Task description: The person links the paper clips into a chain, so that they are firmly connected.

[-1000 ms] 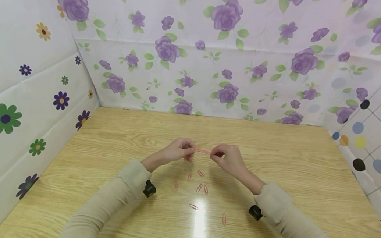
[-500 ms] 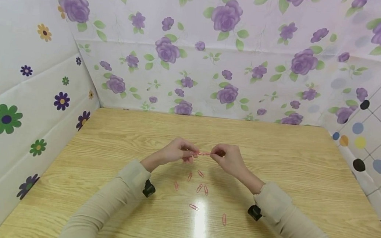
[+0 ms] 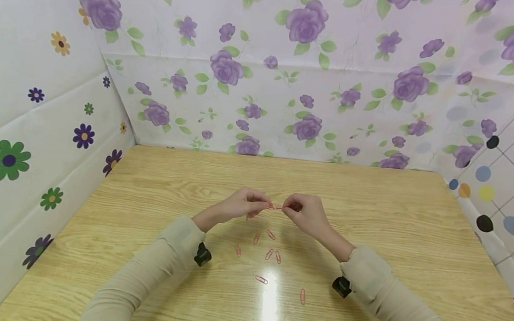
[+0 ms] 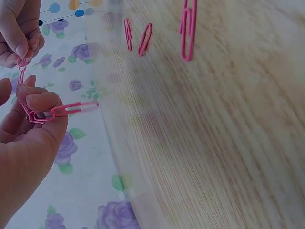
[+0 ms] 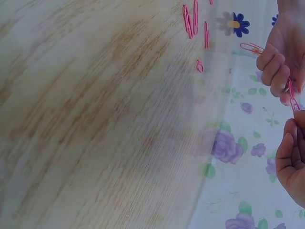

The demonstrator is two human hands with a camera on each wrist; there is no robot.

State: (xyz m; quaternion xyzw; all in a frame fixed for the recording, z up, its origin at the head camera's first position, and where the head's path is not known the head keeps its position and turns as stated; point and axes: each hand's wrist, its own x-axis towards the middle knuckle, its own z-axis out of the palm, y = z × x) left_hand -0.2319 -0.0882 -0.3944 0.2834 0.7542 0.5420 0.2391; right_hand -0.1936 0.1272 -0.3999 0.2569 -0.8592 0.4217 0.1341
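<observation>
My left hand (image 3: 245, 203) grips a short chain of linked pink paper clips (image 4: 42, 118) between thumb and curled fingers. In the left wrist view one clip (image 4: 76, 108) of that chain sticks out past the fingers. My right hand (image 3: 309, 215) pinches the chain's other end, and a short stretch of pink clip (image 3: 277, 207) shows between the two hands. Seen from the right wrist, a clip (image 5: 294, 104) spans the gap between both hands' fingertips. The links inside the left hand are partly hidden by its fingers. Both hands are held above the wooden table (image 3: 370, 203).
Several loose pink paper clips lie on the table below the hands, among them one clip (image 3: 261, 279) near the front and another (image 3: 302, 296) further right. A flowered cloth (image 3: 225, 103) rises behind the table, with patterned cloths along both sides.
My left hand has shifted slightly right along the chain, so less of it shows between the hands. The right hand holds almost the same place. The loose clips have not moved.
</observation>
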